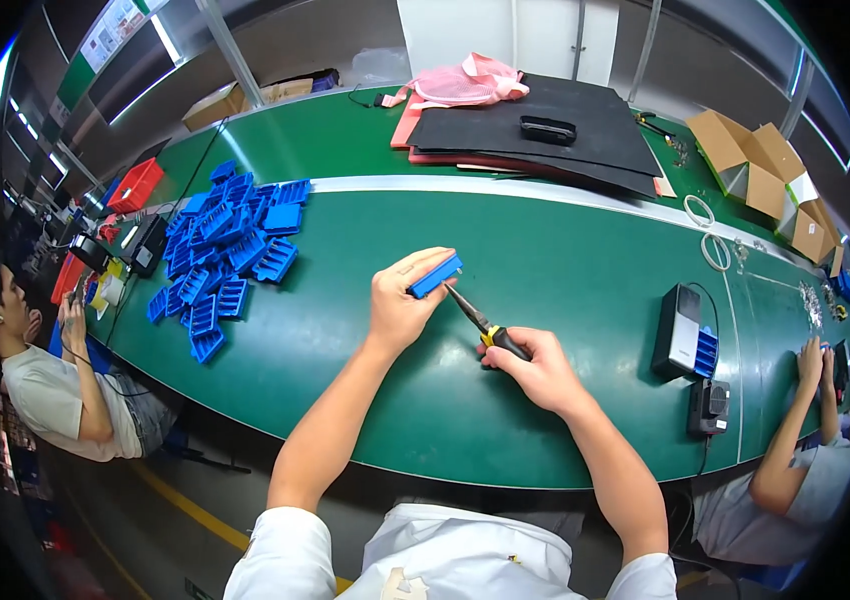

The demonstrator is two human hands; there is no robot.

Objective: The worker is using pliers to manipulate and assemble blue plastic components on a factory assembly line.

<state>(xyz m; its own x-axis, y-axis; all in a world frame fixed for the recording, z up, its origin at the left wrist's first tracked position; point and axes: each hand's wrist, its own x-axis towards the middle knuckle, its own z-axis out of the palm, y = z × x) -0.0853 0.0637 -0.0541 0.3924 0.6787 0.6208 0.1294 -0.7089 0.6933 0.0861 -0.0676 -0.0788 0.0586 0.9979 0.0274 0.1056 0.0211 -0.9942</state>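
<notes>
My left hand [404,305] is closed round a small blue plastic tray [435,275], held above the middle of the green table [345,400]. In my right hand [541,366] are long-nose pliers [475,314] with black and yellow handles. Their metal tip points up and left and reaches the lower edge of the blue piece; whether it grips anything there is too small to tell. To the left lies a heap of blue slotted plastic trays [275,259], apart from both hands.
A black and grey device [679,332] and a small black box [709,407] stand at right. Black sheets [595,150] and a pink bag [470,82] lie at the back, near open cartons [745,160]. One co-worker [75,400] sits at left, another person's arm [785,440] at right.
</notes>
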